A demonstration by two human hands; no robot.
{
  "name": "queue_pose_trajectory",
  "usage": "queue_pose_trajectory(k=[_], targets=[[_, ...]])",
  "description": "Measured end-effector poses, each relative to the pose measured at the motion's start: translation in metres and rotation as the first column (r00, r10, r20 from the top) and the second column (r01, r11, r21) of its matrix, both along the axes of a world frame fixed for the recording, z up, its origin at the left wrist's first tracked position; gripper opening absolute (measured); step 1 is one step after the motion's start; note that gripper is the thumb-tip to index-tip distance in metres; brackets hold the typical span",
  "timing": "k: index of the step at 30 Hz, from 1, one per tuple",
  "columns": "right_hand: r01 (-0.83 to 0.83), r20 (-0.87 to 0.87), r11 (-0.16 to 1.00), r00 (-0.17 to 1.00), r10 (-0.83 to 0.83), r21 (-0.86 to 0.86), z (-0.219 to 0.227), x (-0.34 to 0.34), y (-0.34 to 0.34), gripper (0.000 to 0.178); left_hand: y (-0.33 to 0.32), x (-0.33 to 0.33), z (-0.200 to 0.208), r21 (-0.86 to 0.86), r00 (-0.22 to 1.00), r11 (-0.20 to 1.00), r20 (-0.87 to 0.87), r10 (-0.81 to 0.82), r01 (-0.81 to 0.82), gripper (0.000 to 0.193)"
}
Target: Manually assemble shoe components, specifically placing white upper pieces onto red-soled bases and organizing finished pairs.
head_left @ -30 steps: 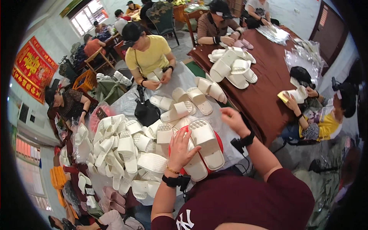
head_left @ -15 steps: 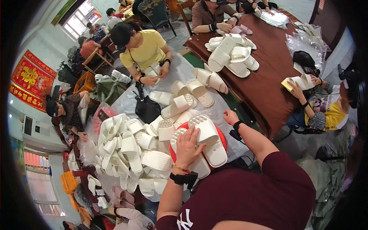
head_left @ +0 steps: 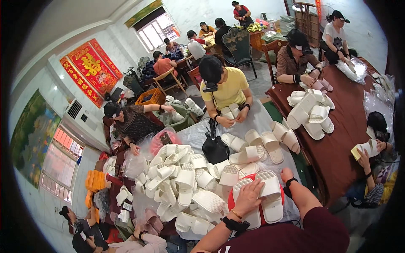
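Apparently, white moulded slipper pair (head_left: 273,211) lies on round red disc (head_left: 231,201), perhaps so it does not mix with white slipper heap (head_left: 185,179) | your left hand (head_left: 248,199) lies on left slipper (head_left: 253,220), fingers outstretched, likely for steadying | your right hand (head_left: 287,174) is near, finger state I cannot tell

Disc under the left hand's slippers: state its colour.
Red; the disc shows best in the head view, beneath the white slippers.

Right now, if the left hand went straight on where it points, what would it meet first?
The left hand would probably meet the strap of the right white slipper on the red disc; depth is unclear, they may already touch.
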State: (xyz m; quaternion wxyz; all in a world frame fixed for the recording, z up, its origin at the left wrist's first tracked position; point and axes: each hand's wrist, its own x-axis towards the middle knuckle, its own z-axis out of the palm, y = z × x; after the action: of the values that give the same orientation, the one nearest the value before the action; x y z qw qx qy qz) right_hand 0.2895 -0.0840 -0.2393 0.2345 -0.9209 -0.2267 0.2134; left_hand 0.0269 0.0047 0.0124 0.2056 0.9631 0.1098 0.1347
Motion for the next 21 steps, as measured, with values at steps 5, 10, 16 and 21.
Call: queue_pose_trajectory(k=[5,10,16,21], targets=[[-0.055,0.023,0.998,0.998,0.055,-0.006,-0.012,0.002,-0.023,0.016,0.003,0.006,0.0,-0.05,1.0,0.999,0.005,-0.008,0.008,0.065],[-0.155,0.044,0.887,0.98,0.192,-0.436,-0.02,-0.019,-0.092,0.018,0.004,0.002,0.001,-0.031,1.0,0.999,-0.006,0.015,-0.015,0.063],[-0.514,-0.244,0.445,0.81,0.534,-0.733,-0.044,-0.023,-0.234,0.026,0.004,-0.001,-0.002,-0.016,1.0,1.0,0.002,0.008,-0.008,0.064],[-0.448,-0.303,0.503,0.888,0.346,-0.739,0.023,-0.011,-0.256,0.025,0.004,-0.004,0.006,-0.024,1.0,1.0,-0.001,-0.013,0.013,0.064]])
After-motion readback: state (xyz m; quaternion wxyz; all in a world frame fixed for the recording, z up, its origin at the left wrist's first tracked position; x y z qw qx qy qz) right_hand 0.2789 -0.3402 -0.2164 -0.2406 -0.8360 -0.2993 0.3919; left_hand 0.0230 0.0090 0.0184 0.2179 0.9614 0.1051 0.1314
